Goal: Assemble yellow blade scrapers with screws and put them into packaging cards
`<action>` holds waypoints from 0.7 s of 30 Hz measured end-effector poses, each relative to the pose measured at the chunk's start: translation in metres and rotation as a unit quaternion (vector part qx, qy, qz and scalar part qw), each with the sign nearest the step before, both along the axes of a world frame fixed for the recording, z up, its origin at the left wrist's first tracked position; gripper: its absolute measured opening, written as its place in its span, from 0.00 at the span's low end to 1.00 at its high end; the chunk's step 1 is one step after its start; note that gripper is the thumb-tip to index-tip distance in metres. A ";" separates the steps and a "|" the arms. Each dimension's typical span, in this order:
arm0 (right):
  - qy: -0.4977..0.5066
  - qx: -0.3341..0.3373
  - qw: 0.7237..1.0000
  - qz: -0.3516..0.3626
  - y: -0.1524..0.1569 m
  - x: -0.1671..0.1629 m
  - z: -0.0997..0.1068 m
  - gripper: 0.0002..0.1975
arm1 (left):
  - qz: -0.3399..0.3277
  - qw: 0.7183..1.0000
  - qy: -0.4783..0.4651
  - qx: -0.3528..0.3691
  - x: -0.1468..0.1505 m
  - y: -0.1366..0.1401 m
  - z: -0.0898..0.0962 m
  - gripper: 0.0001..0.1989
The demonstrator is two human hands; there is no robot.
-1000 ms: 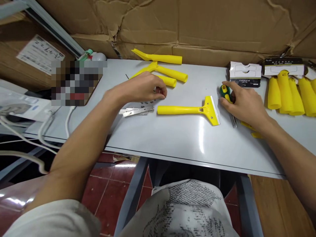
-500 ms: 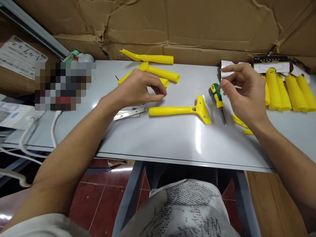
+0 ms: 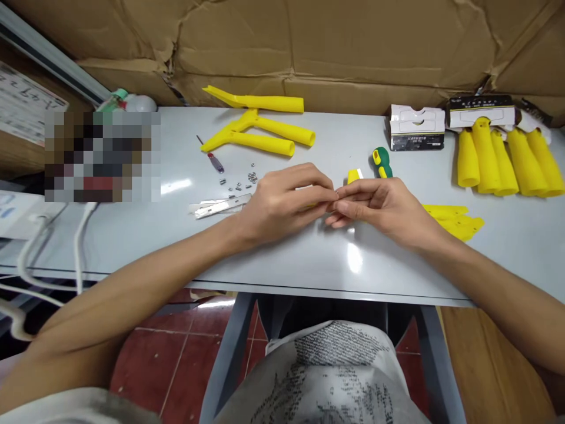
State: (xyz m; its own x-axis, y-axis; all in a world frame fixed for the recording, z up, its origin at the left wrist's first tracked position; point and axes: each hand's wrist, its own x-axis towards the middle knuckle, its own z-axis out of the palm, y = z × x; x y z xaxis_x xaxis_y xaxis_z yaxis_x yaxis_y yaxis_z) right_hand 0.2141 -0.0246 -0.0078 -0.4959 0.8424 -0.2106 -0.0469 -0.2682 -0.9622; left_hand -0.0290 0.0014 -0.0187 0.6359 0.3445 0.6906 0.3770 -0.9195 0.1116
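Over the middle of the table my left hand (image 3: 293,197) and my right hand (image 3: 379,206) meet at their fingertips. Both are closed in a pinch; anything between the fingers is too small to name. Beneath them lies a yellow scraper (image 3: 354,175), mostly hidden, with a corner of its head showing. A green and yellow screwdriver (image 3: 382,161) lies just beyond my right hand, its shaft hidden. Left of my left hand are loose small screws (image 3: 251,176) and flat metal blades (image 3: 220,206). Small yellow plastic pieces (image 3: 457,222) lie beside my right wrist.
Several yellow scraper handles (image 3: 269,104) lie at the back. A small screwdriver (image 3: 216,162) is near the screws. Yellow hollow handles (image 3: 488,162) with card packaging (image 3: 417,128) stand at the right. Cardboard (image 3: 375,53) walls the rear; white cables (image 3: 79,247) hang at left.
My left hand has moved right, away from the screws, and my right hand has moved left and down. Their fingertips now meet above the scraper, covering most of it.
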 end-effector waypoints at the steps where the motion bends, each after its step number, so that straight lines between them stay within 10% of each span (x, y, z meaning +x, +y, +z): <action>1: 0.000 0.000 1.000 -0.003 0.000 0.000 0.000 0.22 | -0.011 1.000 -0.006 0.002 0.001 0.000 -0.001 0.05; 12: -0.041 0.085 0.995 -0.032 0.000 0.004 0.003 0.21 | -0.016 0.998 -0.020 -0.057 0.003 -0.007 0.001 0.08; 21: -0.116 0.207 0.950 -0.204 0.023 0.033 0.017 0.05 | 0.020 0.998 0.055 -0.029 -0.010 0.016 -0.011 0.13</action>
State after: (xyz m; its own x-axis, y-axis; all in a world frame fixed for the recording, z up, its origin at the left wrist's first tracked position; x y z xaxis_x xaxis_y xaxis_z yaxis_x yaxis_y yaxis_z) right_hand 0.2468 -0.0013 0.0094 -0.0916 0.9889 0.1168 0.1605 0.1304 -0.9784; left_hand -0.0394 0.0173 -0.0295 0.6910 0.4093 0.5959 0.4268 -0.8963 0.1207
